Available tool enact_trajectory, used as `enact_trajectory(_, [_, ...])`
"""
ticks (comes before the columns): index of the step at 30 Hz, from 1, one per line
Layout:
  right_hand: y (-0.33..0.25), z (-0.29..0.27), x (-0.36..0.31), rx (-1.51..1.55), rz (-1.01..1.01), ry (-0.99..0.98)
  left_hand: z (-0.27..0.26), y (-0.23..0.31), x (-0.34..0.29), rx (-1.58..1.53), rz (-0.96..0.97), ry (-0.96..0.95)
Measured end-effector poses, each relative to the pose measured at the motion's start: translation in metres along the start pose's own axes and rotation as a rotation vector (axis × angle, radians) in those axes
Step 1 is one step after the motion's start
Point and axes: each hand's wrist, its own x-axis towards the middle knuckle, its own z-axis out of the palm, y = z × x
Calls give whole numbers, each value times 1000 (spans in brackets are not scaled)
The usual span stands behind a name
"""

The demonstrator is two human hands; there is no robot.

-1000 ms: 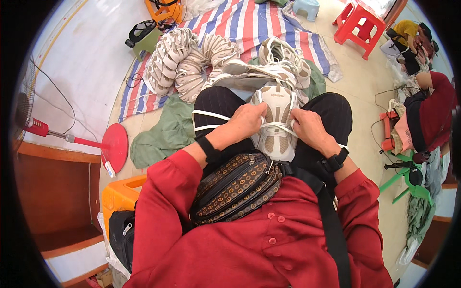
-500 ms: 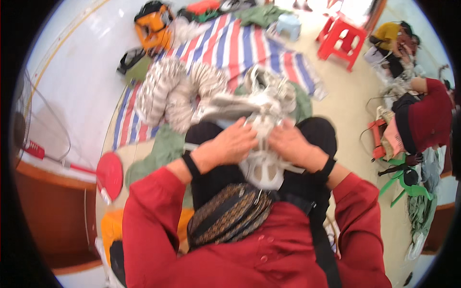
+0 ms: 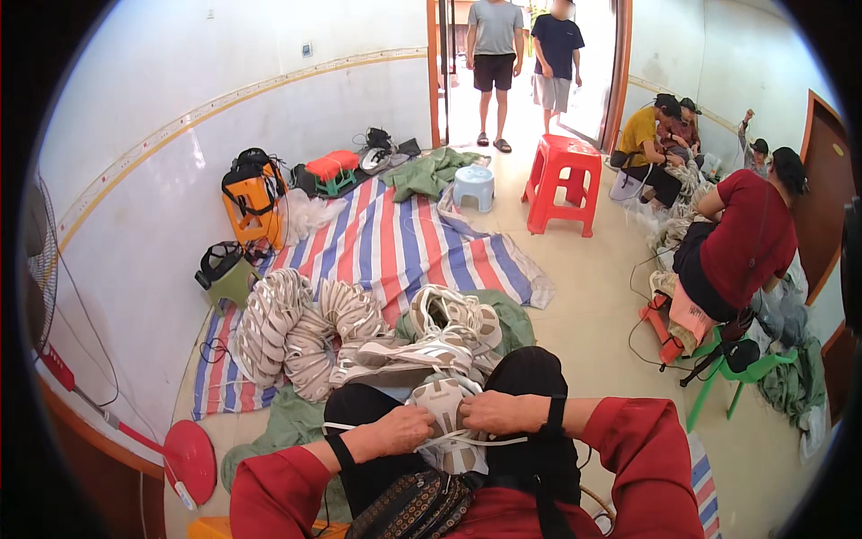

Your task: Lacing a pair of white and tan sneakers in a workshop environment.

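A beige and white shoe [image 3: 444, 400] rests between my thighs, with a white shoelace [image 3: 489, 441] lying loose across it. At the shoe's left edge, my left hand [image 3: 404, 431] is closed, its fingertips pinching the lace. My right hand [image 3: 503, 412] is curled against the opposite edge and appears to grip the shoe; its fingertips are partly hidden. Just beyond my knees lie more beige and white shoes [image 3: 449, 314], some with loose laces. To their left, stacked shoe parts [image 3: 269, 332] form thick curved rolls on the striped sheet [image 3: 359, 238].
A red stool [image 3: 564, 184] and a small light-blue stool [image 3: 473, 187] stand ahead. Two people [image 3: 530, 54] are at the doorway. On the right a person in red [image 3: 747, 234] sits near a green chair [image 3: 763, 364]. A red round base [image 3: 190, 463] stands at left.
My view has tilted up, bringing the doorway and the two people into sight. Both hands stay at the shoe, fingers now more curled, and the lace stretches across it.
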Motion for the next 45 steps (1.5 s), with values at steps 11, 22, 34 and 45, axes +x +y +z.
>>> enact_trajectory(11, [13, 10, 2, -29, -143, 10, 8, -3, -7, -36, -11, 5])
enact_trajectory(22, [12, 3, 20, 94, 7, -112, 12, 0, -1, -38, -79, -64])
enact_trajectory(34, [-1, 4, 31, 156, 373, -157, 19, 17, 16, -16, -433, 20])
enact_trajectory(45, [5, 19, 33, 487, 488, 174, 19, 25, 7, -102, -489, 94])
